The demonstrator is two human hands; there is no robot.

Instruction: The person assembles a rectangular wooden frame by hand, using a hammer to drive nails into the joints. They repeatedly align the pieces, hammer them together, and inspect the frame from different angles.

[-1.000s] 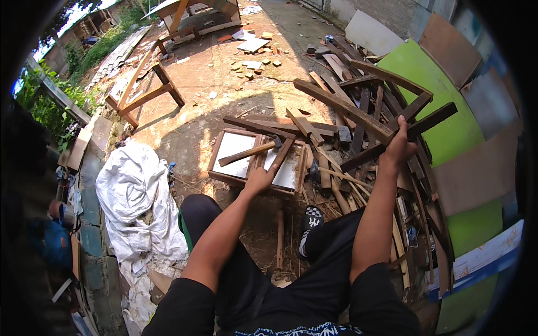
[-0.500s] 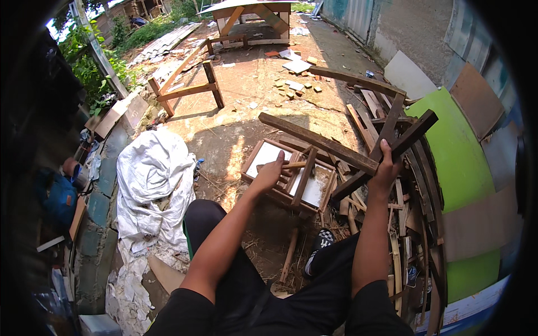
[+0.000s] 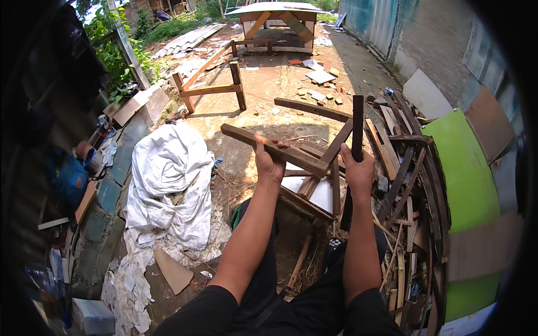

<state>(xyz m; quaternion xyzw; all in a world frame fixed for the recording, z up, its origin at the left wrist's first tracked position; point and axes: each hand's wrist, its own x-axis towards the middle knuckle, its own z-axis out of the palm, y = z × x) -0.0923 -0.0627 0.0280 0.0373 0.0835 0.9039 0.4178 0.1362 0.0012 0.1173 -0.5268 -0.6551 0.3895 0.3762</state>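
Both hands grip a dark-brown wooden frame [image 3: 336, 147] made of several joined bars, held tilted over the ground ahead of me. My left hand [image 3: 270, 161] is closed around its near bar [image 3: 241, 133], palm from below, fingertips showing over the far side. My right hand [image 3: 359, 168] wraps around an upright bar [image 3: 357, 120], thumb against the wood. Beneath the frame, partly hidden by it, lies a low wooden piece with white panels [image 3: 320, 195]. The hammer from the earlier frame cannot be made out now.
A similar wooden frame [image 3: 216, 89] stands farther off at left. At right are scrap wood strips [image 3: 400, 196] and a green board [image 3: 465, 168]. White cloth [image 3: 168, 179] lies at left. Beyond, small wood blocks [image 3: 319, 95] lie scattered before a white-topped table [image 3: 274, 8].
My left hand has gone from holding a hammer to gripping the frame's near bar. The frame has turned, its right bar now nearly upright in my right hand. The view has shifted left.
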